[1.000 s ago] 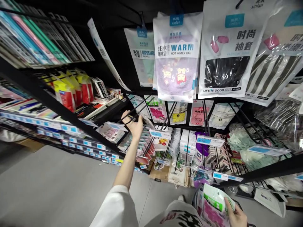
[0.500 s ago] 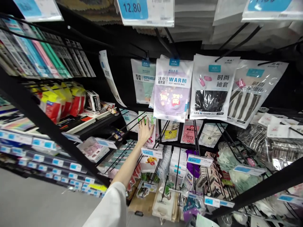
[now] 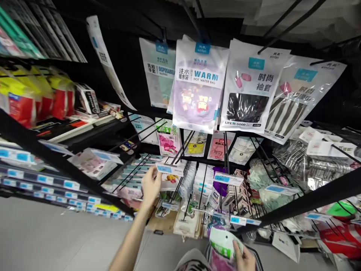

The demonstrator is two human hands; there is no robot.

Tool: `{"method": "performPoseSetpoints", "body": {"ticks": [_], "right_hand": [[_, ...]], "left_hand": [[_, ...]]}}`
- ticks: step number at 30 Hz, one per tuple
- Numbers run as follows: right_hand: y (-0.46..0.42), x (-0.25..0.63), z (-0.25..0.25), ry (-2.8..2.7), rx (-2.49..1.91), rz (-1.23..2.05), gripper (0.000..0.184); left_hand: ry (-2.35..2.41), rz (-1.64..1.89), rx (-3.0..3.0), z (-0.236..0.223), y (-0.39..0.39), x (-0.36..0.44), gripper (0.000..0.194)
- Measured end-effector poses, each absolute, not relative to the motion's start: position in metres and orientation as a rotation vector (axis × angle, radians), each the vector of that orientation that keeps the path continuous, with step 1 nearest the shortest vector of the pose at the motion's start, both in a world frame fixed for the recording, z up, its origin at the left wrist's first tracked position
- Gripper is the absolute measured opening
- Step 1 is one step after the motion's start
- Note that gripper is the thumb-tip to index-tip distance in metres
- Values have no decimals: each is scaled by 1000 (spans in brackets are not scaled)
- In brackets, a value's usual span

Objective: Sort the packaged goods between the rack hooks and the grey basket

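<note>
My left hand [image 3: 150, 184] reaches up to a white and blue price tag [image 3: 170, 169] at the tip of a black display hook, with thumb and fingers pinched at its left end. Behind it hangs a pack of pink gloves with a green header [image 3: 168, 138]. My right hand [image 3: 244, 258] is low at the bottom edge, fingers closed on a similar glove pack [image 3: 224, 245] with a green and white top and a pink body.
Above hang a purple WARM hot water bag [image 3: 197, 90], a disposable gloves pack [image 3: 159, 75] and black sleeve-cover packs [image 3: 248, 94]. Black hook racks carry many small goods. Shelves of yellow and red packages [image 3: 34, 98] stand at left. Grey floor [image 3: 56, 241] lies below.
My left hand has come down from the hanging pink glove pack to the price tag on the hook in front. My right hand and its pack have come back into view.
</note>
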State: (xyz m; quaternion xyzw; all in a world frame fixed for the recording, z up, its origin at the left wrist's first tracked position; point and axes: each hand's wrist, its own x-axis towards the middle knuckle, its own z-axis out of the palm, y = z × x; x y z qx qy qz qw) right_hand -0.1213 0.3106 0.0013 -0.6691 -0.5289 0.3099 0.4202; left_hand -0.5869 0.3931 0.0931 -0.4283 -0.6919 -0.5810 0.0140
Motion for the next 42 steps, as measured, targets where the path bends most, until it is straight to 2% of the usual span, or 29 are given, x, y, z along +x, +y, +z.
{"method": "performPoseSetpoints", "body": {"ticks": [4,6,8,10,11,14,17,22,28,34,42], "right_hand": [[322,-142,21,-1432,-1519,972,45],[328,-158,39,-1461,-1451,1037,48],[337,-177,53,-1462,-1401,1095,49],[346,-195,58,-1412,-1362,1163,47],[350,-202,59,-1364,-1340,1190,44],[355,-215,60,-1167,-1279,1210,42],[348,-210,63,-1024,-1231,1256,42],[324,-189,63,-955,-1291,1167,41],[314,-179,59,-902,-1304,1067,38],[310,-186,55,-1001,-1311,1106,39],[308,-194,65,-1106,-1320,1093,36]], "left_hand": [[-2682,-1937,-1241,5,263,-472,30],[-2857,-1955,-1466,-18,225,-426,36],[-2900,-1929,-1751,-23,210,-399,51],[-2883,-1975,-1882,-18,216,-393,64],[-2884,-2033,-1884,-14,225,-397,63],[-2865,-2050,-2093,5,256,-416,40],[-2728,-2120,-2289,25,277,-428,30],[-2606,-2397,-2447,39,289,-416,37],[-2510,-2753,-2177,54,321,-400,46],[-2514,-2735,-2236,90,352,-391,41],[-2424,-2732,-2205,91,342,-393,33]]}}
